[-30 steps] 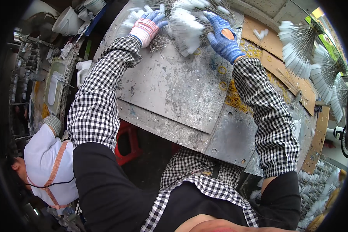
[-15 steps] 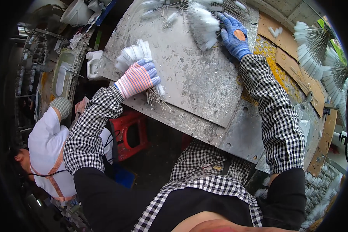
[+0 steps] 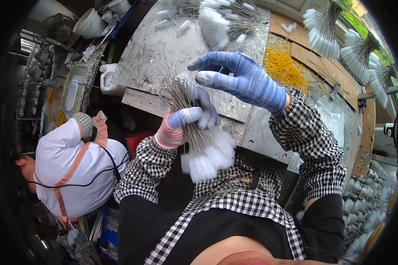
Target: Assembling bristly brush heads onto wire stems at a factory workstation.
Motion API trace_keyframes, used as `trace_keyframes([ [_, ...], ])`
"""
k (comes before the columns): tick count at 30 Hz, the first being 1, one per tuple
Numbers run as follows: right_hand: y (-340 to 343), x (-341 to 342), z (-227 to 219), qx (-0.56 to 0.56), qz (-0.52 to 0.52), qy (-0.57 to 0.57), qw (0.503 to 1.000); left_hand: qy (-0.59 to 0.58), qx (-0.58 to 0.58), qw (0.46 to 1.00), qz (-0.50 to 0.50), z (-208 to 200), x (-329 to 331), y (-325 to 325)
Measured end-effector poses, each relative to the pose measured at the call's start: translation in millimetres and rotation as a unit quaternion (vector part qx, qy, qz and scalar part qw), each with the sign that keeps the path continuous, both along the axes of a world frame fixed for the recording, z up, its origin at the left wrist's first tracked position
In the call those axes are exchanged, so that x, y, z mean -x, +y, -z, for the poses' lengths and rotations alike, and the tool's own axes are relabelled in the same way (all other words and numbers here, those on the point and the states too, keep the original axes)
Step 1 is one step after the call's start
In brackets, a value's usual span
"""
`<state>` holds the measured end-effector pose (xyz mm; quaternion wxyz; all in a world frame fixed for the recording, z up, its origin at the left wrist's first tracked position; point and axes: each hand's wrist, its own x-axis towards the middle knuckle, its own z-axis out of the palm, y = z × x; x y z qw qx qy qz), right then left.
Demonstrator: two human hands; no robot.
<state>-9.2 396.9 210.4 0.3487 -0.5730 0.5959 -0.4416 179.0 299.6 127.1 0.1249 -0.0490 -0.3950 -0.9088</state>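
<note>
My left hand (image 3: 185, 121), in a striped glove, is closed around the wire stems of a bundle of bottle brushes (image 3: 210, 154). The white bristle heads point down toward my apron, and the looped wire ends fan upward over the table's front edge. My right hand (image 3: 241, 79), in a blue glove, hovers just right of the wire ends with fingers stretched out and apart, holding nothing. Farther back on the table lies a heap of white-bristled brushes (image 3: 214, 26) with wire stems.
Yellow rubber bands (image 3: 287, 64) lie at the right of the metal table (image 3: 150, 44) by cardboard pieces (image 3: 311, 64). Brush bundles (image 3: 320, 37) hang at the far right. A white jug (image 3: 112, 79) stands left of the table. Another person (image 3: 75, 168) bends at the left.
My left hand has brought the brush bundle right and toward me, turning its heads downward. My right hand has left the heap at the back and come near the bundle.
</note>
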Motion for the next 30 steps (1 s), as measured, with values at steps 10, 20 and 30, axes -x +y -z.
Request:
trace_keyframes([
  [10,93.6,-37.0,88.9,-0.096,0.061,-0.023,0.993,-0.164,-0.140,0.975,0.053,59.2,-27.6,100.8],
  [20,137.8,-20.5,116.1,-0.092,0.245,-0.266,0.928,-0.230,-0.247,0.937,0.084,74.7,-30.5,126.3],
  [30,201.4,-27.3,106.3,0.273,0.176,0.196,0.925,-0.193,-0.251,0.948,-0.010,59.0,2.3,113.1],
])
